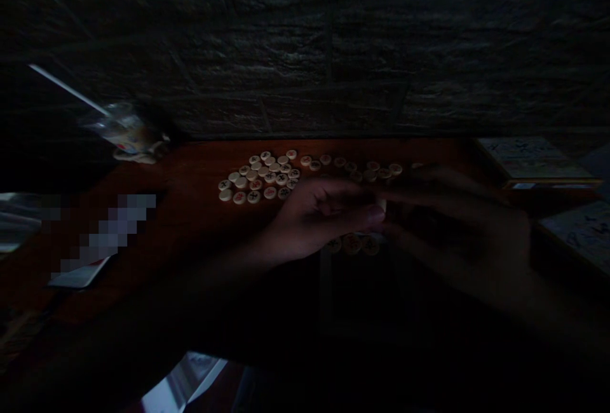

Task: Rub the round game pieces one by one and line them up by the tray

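Dimly, at a reddish wooden worktop [190, 159]:
Cup: a clear plastic cup [124, 130] with a straw [67, 89], well left of the xiangqi pieces [260, 178].
Pieces: a tight cluster, with a row trailing right and three more under the hands.
Left hand [319, 213]: right of the cluster, grip narrow at a small pale piece [381, 206]; too dark to tell if held.
Right hand [457, 222]: fingertips meet there, grip likewise unclear.
Boxes: flat printed boxes [534, 159], far right of the pieces.

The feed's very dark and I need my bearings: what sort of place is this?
Probably a dim indoor spot for playing board games, perhaps a home or a café: round xiangqi pieces lie on a reddish wooden table against a rough stone-like wall, beside a plastic cup with a straw.
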A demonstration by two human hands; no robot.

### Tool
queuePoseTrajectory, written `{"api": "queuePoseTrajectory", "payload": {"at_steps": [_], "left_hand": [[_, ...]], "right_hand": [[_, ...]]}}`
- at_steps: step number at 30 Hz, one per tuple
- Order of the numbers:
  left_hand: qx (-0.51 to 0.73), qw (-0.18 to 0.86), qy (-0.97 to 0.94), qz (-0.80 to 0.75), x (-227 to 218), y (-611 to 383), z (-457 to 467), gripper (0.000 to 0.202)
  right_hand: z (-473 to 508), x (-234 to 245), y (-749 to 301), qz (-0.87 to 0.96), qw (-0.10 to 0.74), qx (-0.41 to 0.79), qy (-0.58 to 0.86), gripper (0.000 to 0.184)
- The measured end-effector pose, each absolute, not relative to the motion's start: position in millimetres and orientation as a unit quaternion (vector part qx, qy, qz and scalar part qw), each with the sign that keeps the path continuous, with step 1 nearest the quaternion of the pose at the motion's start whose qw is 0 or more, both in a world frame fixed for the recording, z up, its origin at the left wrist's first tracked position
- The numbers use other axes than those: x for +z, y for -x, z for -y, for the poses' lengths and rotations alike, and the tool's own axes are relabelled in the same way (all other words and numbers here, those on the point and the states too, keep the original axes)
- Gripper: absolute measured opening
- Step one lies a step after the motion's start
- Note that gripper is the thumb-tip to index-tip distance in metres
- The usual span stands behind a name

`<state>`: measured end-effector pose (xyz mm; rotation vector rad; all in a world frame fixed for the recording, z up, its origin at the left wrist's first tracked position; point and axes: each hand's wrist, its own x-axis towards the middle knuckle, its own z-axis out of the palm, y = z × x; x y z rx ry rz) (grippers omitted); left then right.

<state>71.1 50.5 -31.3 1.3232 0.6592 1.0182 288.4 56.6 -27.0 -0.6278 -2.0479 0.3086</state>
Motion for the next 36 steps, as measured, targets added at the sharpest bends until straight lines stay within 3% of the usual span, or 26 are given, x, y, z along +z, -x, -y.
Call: {"api": "queuePoseTrajectory", "payload": {"at_steps": [7,15,36], "left_hand": [[0.444,0.602,-0.585,-0.314,-30.6,-70.4,-48.4,0.022],[0.454,0.62,-0.579,-0.274,-26.9,-73.1,-48.8,0.012],[0.441,0.629,-0.562,-0.306,-31.6,-67.2,-46.2,0.026]], "right_hand": [[-56.3,-26.4,-288.8,0.835,0.466,0.132,0.261,0.037],[-57.4,-28.3,-288.5,0.839,0.469,0.141,0.237,0.034],[-59.6,-30.8,-286.1,0.829,0.488,0.162,0.219,0.036]]}}
